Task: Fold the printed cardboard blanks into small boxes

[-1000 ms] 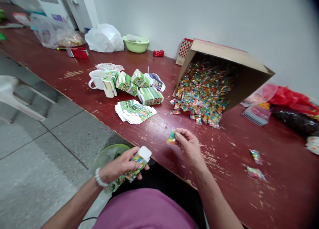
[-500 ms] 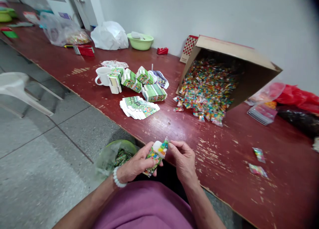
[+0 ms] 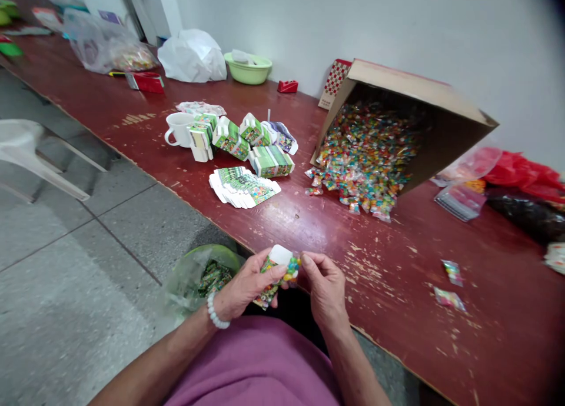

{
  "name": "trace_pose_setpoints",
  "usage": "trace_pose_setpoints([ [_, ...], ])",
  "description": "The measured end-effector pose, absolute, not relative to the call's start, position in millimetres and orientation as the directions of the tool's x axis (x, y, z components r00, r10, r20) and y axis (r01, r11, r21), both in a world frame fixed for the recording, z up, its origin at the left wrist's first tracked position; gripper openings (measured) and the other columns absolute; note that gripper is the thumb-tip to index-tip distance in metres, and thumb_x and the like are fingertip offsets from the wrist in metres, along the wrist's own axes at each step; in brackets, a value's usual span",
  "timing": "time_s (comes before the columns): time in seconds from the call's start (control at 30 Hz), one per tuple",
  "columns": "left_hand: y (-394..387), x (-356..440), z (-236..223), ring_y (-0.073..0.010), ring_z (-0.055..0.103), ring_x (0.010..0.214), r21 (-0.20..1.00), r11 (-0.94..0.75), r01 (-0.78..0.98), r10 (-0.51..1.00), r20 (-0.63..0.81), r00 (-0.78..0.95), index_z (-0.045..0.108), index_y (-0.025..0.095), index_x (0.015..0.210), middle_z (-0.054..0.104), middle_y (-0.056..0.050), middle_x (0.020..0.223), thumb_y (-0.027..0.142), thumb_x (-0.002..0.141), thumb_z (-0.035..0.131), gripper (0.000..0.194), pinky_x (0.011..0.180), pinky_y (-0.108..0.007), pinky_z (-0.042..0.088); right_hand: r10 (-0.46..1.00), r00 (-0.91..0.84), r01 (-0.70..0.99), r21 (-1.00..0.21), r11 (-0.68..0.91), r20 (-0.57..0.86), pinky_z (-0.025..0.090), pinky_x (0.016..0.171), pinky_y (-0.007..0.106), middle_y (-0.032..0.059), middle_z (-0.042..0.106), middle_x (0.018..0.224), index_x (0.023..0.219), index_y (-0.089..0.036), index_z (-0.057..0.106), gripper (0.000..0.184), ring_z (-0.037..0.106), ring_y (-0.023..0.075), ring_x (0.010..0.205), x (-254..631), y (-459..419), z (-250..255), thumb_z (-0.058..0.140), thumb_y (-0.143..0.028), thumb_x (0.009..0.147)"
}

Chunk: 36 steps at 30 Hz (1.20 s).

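Note:
My left hand [image 3: 247, 283] is closed around a small green printed carton [image 3: 267, 297], whose white flap [image 3: 279, 254] stands open at the top. At the carton's mouth is a clear packet of coloured candies [image 3: 292, 269], pinched between thumb and finger of my right hand [image 3: 325, 285]. How far the packet reaches into the carton is hidden by my left thumb. Beyond my hands, a fan of flat cartons [image 3: 243, 187] lies on the table, with banded carton bundles [image 3: 271, 161] behind it. Many candy packets [image 3: 366, 159] spill from a tipped cardboard box [image 3: 424, 82].
Two loose packets [image 3: 450, 299] lie on the red table [image 3: 397, 312] at right. A white mug [image 3: 179, 130], a green basin [image 3: 248, 70] and a red tape dispenser [image 3: 288, 86] stand farther back. Below the table edge is a lined green tub [image 3: 185, 276]; a white stool [image 3: 26, 141] stands left.
The candy packet has tilted down and slightly right at the carton's mouth, and my left thumb has shifted up toward it. The view has shifted slightly.

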<state>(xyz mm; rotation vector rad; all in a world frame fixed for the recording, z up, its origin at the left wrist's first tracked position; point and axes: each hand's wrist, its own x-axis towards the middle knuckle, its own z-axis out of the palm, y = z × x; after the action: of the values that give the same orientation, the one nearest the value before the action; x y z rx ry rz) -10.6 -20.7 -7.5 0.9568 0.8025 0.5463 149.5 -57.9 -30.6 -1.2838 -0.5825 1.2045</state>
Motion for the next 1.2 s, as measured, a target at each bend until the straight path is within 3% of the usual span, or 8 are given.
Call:
trace_pose_setpoints([
  [0.23,-24,-9,-8,-0.0090,0.059,0.051,0.856,0.502,-0.120,0.725,-0.341,0.598,0.057,0.018,0.112,0.067,-0.005,0.088,0.047,0.082,0.069,0.043,0.046,-0.019,0.045,0.874,0.392,-0.371,-0.919,-0.136,-0.288,0.046,0.048,0.023,-0.0053,0.058,0.057,0.079,-0.019,0.068,0.033,0.050,0.0099,0.048,150,-55,-31,0.080,-0.049,0.071],
  [0.5,-24,-1,-15,-0.0070,0.055,0.048,0.882,0.456,-0.118,0.783,-0.335,0.524,0.057,0.016,0.109,0.064,-0.002,0.084,0.041,0.079,0.074,0.044,0.045,-0.020,0.046,0.911,0.311,-0.401,-0.906,-0.133,-0.271,0.050,0.057,0.024,-0.0040,0.059,0.061,0.078,-0.018,0.066,0.031,0.053,0.0102,0.055,151,-59,-29,0.077,-0.047,0.076],
  [0.63,-23,-1,-14,-0.0078,0.056,0.047,0.870,0.481,-0.108,0.764,-0.356,0.537,0.057,0.016,0.109,0.065,-0.003,0.084,0.043,0.078,0.074,0.045,0.043,-0.019,0.045,0.931,0.271,-0.373,-0.918,-0.133,-0.245,0.052,0.060,0.024,-0.0039,0.061,0.065,0.089,-0.019,0.069,0.031,0.058,0.0107,0.058,152,-60,-27,0.078,-0.045,0.076],
  [0.77,-23,0,-15,-0.0089,0.059,0.049,0.848,0.516,-0.125,0.724,-0.353,0.593,0.056,0.017,0.110,0.066,-0.004,0.089,0.038,0.080,0.071,0.040,0.044,-0.019,0.045,0.929,0.268,-0.373,-0.917,-0.143,-0.255,0.053,0.059,0.025,-0.0040,0.062,0.066,0.087,-0.019,0.069,0.031,0.059,0.0107,0.057,156,-61,-27,0.079,-0.045,0.074],
  [1.07,-23,4,-19,-0.0101,0.062,0.052,0.832,0.535,-0.149,0.704,-0.341,0.623,0.051,0.016,0.109,0.067,-0.005,0.093,0.028,0.082,0.067,0.034,0.048,-0.021,0.044,0.887,0.408,-0.333,-0.940,-0.076,-0.216,0.048,0.054,0.024,-0.0042,0.060,0.059,0.081,-0.018,0.067,0.029,0.055,0.0109,0.053,168,-65,-36,0.078,-0.045,0.076],
  [1.2,-22,5,-18,-0.0104,0.062,0.054,0.828,0.550,-0.104,0.696,-0.386,0.605,0.048,0.018,0.109,0.068,-0.005,0.094,0.031,0.083,0.067,0.035,0.048,-0.020,0.043,0.792,0.597,-0.163,-0.986,-0.036,-0.127,0.049,0.058,0.028,-0.0015,0.066,0.063,0.086,-0.018,0.069,0.031,0.057,0.0131,0.056,213,-68,-38,0.076,-0.047,0.076],
])
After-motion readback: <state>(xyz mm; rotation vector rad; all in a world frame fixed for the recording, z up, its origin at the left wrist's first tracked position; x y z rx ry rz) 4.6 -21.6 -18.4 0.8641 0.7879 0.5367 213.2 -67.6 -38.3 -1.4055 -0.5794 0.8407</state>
